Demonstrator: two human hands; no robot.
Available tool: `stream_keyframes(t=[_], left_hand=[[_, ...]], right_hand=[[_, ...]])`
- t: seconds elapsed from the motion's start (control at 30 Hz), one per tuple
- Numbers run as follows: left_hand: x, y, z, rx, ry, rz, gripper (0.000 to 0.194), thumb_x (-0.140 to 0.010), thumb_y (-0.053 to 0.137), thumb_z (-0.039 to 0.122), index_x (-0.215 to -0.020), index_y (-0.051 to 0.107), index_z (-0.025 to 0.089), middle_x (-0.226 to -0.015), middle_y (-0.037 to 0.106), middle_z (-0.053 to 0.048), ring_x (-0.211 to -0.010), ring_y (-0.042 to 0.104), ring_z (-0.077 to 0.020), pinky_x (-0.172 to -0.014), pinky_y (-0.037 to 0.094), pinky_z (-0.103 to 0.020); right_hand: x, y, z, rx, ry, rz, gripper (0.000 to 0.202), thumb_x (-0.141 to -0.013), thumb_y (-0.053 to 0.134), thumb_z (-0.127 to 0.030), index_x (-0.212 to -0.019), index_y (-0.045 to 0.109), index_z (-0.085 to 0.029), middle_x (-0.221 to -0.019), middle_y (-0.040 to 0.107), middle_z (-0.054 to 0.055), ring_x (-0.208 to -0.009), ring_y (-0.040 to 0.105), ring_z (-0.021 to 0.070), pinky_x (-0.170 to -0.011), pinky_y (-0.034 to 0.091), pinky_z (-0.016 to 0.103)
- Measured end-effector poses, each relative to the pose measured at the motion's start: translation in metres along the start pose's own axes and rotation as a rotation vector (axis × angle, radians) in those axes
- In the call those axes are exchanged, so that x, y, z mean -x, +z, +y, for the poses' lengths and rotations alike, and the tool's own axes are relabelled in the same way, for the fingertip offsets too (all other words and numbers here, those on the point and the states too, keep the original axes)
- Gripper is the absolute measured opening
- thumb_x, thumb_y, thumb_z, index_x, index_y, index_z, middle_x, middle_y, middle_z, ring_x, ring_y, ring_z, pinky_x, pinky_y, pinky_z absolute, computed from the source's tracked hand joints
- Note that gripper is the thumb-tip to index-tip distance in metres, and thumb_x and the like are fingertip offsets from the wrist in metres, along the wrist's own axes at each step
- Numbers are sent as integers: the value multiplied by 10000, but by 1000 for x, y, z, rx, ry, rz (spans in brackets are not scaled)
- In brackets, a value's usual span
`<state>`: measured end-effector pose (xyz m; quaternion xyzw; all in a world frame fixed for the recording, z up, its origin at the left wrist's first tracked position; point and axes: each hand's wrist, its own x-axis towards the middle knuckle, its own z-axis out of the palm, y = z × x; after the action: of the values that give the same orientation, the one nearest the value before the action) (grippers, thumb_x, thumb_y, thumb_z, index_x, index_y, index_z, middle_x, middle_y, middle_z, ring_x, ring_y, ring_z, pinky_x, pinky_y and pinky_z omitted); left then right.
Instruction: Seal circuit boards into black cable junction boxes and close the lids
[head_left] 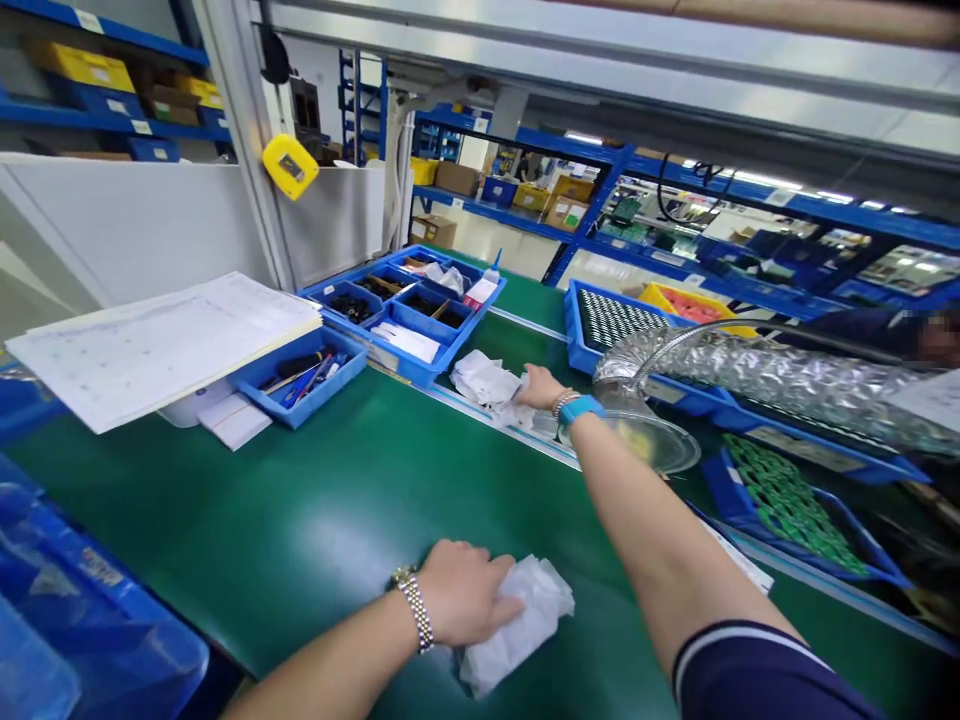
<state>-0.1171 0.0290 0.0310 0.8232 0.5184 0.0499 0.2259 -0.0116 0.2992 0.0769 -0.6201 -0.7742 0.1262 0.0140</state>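
Note:
My left hand is low over the green work surface, its fingers closed on a crumpled white wipe that lies against the mat. Farther out, my right hand reaches to a loose pile of crumpled white wipes, and its fingers pinch the pile's right edge. The fingertips are partly hidden among the wipes. Just right of that hand stands a clear, round fume hood on a silver flexible duct.
A blue divided tray with small dark parts stands beyond the wipes. At left are a blue pen tray and stacked papers. Blue bins of green circuit boards line the right. A yellow tape measure hangs from the frame. Another person is at far right.

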Motion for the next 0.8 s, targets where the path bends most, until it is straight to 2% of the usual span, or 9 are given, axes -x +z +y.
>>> stream_keyframes(t=[0.1, 0.2, 0.27, 0.37, 0.43, 0.5, 0.6, 0.67, 0.8], left_hand=[[-22, -28, -24, -15, -19, 236, 584, -767, 459, 613, -1228, 450, 254, -1115, 574, -84, -1029, 527, -278, -816, 477, -409], [-73, -70, -62, -175, -121, 351, 564, -771, 561, 389, -1285, 396, 224, -1354, 365, -102, -1215, 363, -284, -966, 382, -397], [-118, -97, -89, -237, -200, 315, 640, -744, 572, 229, -1334, 328, 202, -1435, 223, -113, -1297, 233, -306, -1008, 330, -415], [-182, -124, -122, -267, -188, 220, 799, -660, 607, 121, -1365, 261, 266, -1486, 83, -77, -1327, 135, -346, -1000, 308, -486], [-215, -132, -136, -284, -156, 125, 886, -575, 665, 111, -1348, 281, 308, -1486, 110, -53, -1319, 141, -369, -975, 316, -521], [-236, -134, -143, -299, -118, 40, 928, -478, 729, 138, -1312, 350, 287, -1450, 234, -66, -1288, 207, -377, -975, 310, -519], [-246, -133, -143, -322, -66, 4, 894, -441, 767, 254, -1264, 419, 227, -1338, 400, -88, -1215, 314, -356, -991, 295, -480], [-238, -136, -136, -340, -51, 41, 823, -502, 738, 332, -1253, 428, 204, -1290, 430, -99, -1179, 339, -354, -985, 295, -474], [-184, -149, -104, -371, -48, 163, 683, -621, 651, 370, -1239, 425, 189, -1255, 431, -110, -1159, 332, -348, -962, 315, -471]], right_hand=[[-12, 20, 2, -10, 111, -40, 1013, -476, 801, -329, -1336, 304, -128, -1361, 277, 224, -1174, 389, 390, -931, 338, 504], [-14, 34, 4, -48, 143, -8, 991, -499, 780, -388, -1330, 296, -150, -1313, 309, 203, -1156, 393, 378, -896, 367, 462], [-11, 41, 6, -82, 128, 43, 942, -557, 736, -418, -1338, 272, -169, -1308, 287, 188, -1165, 369, 363, -884, 373, 430], [-9, 50, 13, -126, 87, 103, 885, -591, 698, -428, -1335, 269, -211, -1339, 224, 152, -1181, 324, 346, -882, 368, 405], [-11, 55, 18, -153, 68, 122, 856, -594, 690, -424, -1326, 292, -227, -1360, 192, 130, -1180, 314, 345, -873, 372, 402], [-14, 60, 22, -177, 56, 141, 820, -590, 689, -414, -1307, 335, -233, -1355, 206, 115, -1166, 322, 346, -857, 383, 401], [-18, 61, 22, -205, 27, 202, 761, -568, 700, -375, -1253, 412, -211, -1294, 285, 114, -1122, 355, 333, -857, 384, 397], [-13, 57, 18, -217, -3, 255, 731, -583, 689, -351, -1242, 421, -182, -1267, 310, 120, -1098, 370, 313, -894, 360, 395], [28, 38, 7, -241, -150, 404, 673, -633, 646, -352, -1222, 424, -114, -1220, 342, 144, -1074, 374, 297, -945, 323, 398]])
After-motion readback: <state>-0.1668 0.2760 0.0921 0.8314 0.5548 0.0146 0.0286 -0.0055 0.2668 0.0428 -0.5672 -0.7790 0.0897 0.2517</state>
